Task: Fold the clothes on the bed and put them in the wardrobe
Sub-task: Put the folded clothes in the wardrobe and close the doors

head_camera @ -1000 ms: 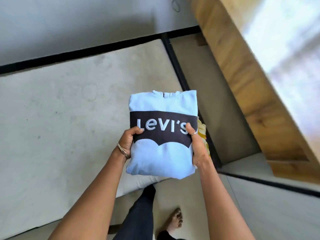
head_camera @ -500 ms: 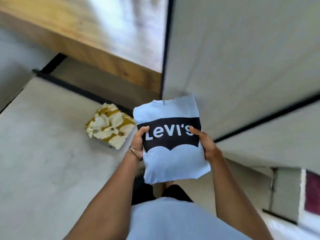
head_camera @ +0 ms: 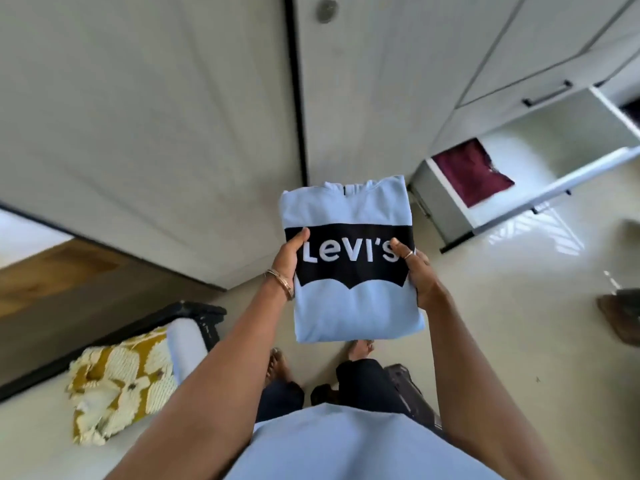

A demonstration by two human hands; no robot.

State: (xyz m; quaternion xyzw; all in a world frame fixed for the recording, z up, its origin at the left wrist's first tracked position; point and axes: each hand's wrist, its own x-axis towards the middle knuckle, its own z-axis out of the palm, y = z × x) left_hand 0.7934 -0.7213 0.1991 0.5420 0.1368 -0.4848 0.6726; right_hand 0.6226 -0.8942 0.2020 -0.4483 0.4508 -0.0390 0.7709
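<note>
A yellow patterned garment (head_camera: 117,382) waits on the bed (head_camera: 41,441). Left hand (head_camera: 287,259) and right hand (head_camera: 414,271) grip the folded Levi's sweatshirt (head_camera: 349,306) mid-air: carrying step; next, lowering it flat into the open wardrobe drawer (head_camera: 540,168) beside the maroon garment (head_camera: 471,171)

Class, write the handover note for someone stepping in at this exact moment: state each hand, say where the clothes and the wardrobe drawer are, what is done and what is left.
Left hand: grips the left edge of the folded light blue shirt, thumb on top.
Right hand: grips its right edge the same way.
The shirt is folded, logo up, held in the air in front of the wardrobe doors.
The open drawer is ahead to the right, with a maroon garment already lying in it.
A yellow and white patterned cloth lies on the bed at lower left; whether it is folded is unclear.
Left to do: put the shirt away, then deal with the patterned cloth.
</note>
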